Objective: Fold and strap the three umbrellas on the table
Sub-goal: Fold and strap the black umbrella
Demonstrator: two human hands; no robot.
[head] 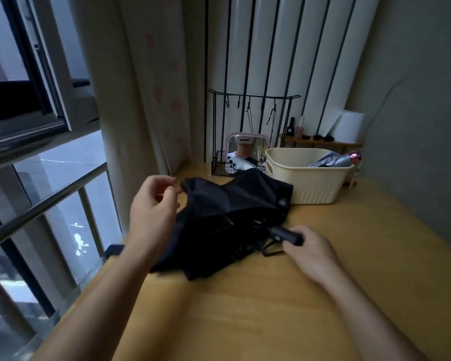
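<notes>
black umbrella (227, 217) near table (271, 308) left edge, axis running handle (287, 235) near-right to loose canopy far-left | right hand (310, 250) clamped round handle | left hand (154, 207) nearer canopy, fingers loosely curled beside its far corner, pinch unclear

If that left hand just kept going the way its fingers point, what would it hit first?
The left hand would most likely meet the loose canopy of the black umbrella first, at the fabric corner just beyond its fingertips. Whether they already touch is unclear.
</notes>
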